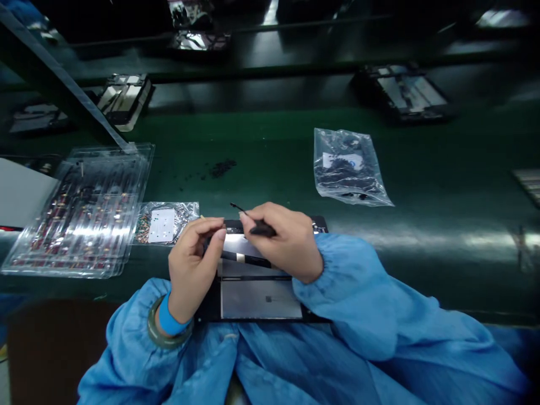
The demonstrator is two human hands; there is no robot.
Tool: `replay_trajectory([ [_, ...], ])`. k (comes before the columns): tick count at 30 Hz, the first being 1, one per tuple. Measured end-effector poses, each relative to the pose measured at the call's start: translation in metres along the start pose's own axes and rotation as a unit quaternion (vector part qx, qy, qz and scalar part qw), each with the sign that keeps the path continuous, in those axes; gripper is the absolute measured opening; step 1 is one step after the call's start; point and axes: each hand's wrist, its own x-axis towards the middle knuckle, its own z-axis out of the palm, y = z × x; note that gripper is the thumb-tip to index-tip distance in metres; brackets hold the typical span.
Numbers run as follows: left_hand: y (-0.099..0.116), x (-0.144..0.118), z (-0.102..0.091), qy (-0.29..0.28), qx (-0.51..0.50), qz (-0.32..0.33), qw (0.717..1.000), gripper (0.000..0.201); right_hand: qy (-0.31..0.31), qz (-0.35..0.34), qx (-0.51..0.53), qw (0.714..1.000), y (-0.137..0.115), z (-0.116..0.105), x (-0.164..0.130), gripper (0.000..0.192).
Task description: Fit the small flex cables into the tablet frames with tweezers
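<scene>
In front of my body lies an opened flat electronic device point(261, 298) with silver battery-like panels in a black frame. My right hand point(284, 239) is closed around a slim black tool point(264, 229), whose thin dark tip points up and left above the device. A small dark bit seems to sit at that tip; its kind cannot be told. To the left, my left hand point(198, 253) is closed, thumb and fingers pinched together over the device's upper left edge. Whatever it pinches is mostly hidden; a tiny pale end shows above the fingers.
Clear plastic trays point(84, 219) of small parts are stacked at left, beside a small-parts bag point(162, 224). Loose black bits point(223, 167) lie farther back. A clear bag point(350, 167) of black pieces sits right. More devices point(411, 93) stand along the back.
</scene>
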Motion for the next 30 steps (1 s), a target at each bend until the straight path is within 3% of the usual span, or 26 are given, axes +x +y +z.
replay_trajectory([
  [2, -0.002, 0.0, 0.0, 0.029, 0.001, 0.013, 1.0, 0.01, -0.006, -0.11, -0.082, 0.991, 0.0, 0.003, -0.004, 0.016],
  [4, -0.003, 0.0, 0.0, 0.03, -0.005, 0.007, 1.0, 0.008, -0.024, -0.169, -0.139, 0.975, -0.001, 0.004, -0.007, 0.018],
  [8, -0.002, 0.001, 0.001, 0.016, 0.015, 0.029, 0.999, 0.006, -0.055, -0.224, -0.192, 0.954, -0.004, 0.007, -0.011, 0.02],
  [11, 0.0, 0.002, 0.0, -0.004, 0.028, 0.046, 0.999, 0.005, -0.08, -0.214, -0.143, 0.963, -0.006, 0.007, -0.013, 0.023],
  [13, -0.003, 0.005, -0.006, -0.019, 0.044, 0.049, 0.998, 0.006, -0.096, -0.132, -0.042, 0.986, -0.005, 0.0, -0.011, 0.022],
  [15, -0.012, 0.013, -0.02, 0.004, 0.104, 0.078, 0.992, 0.007, -0.097, 0.036, 0.07, 0.992, 0.001, -0.012, -0.007, 0.02],
  [16, -0.02, 0.018, -0.03, 0.026, 0.159, 0.112, 0.98, 0.007, -0.087, 0.128, 0.115, 0.981, 0.005, -0.021, -0.004, 0.02],
  [18, -0.036, 0.028, -0.055, 0.061, 0.31, 0.209, 0.925, 0.007, -0.044, 0.269, 0.171, 0.947, 0.017, -0.038, 0.0, 0.022],
  [20, -0.051, 0.033, -0.077, -0.016, 0.445, 0.267, 0.855, 0.016, 0.014, 0.314, 0.163, 0.935, 0.03, -0.053, 0.0, 0.02],
  [23, -0.057, 0.027, -0.099, -0.183, 0.503, 0.278, 0.797, 0.03, 0.072, 0.24, 0.015, 0.968, 0.041, -0.064, -0.009, 0.013],
  [25, -0.051, 0.015, -0.11, -0.219, 0.501, 0.272, 0.792, 0.035, 0.041, 0.118, -0.092, 0.988, 0.042, -0.064, -0.019, 0.014],
  [27, -0.045, -0.001, -0.125, -0.155, 0.521, 0.248, 0.802, 0.035, -0.023, -0.011, -0.166, 0.986, 0.039, -0.061, -0.028, 0.014],
  [30, -0.048, -0.028, -0.161, 0.044, 0.538, 0.177, 0.823, 0.027, -0.08, -0.12, -0.248, 0.958, 0.036, -0.054, -0.039, 0.014],
])
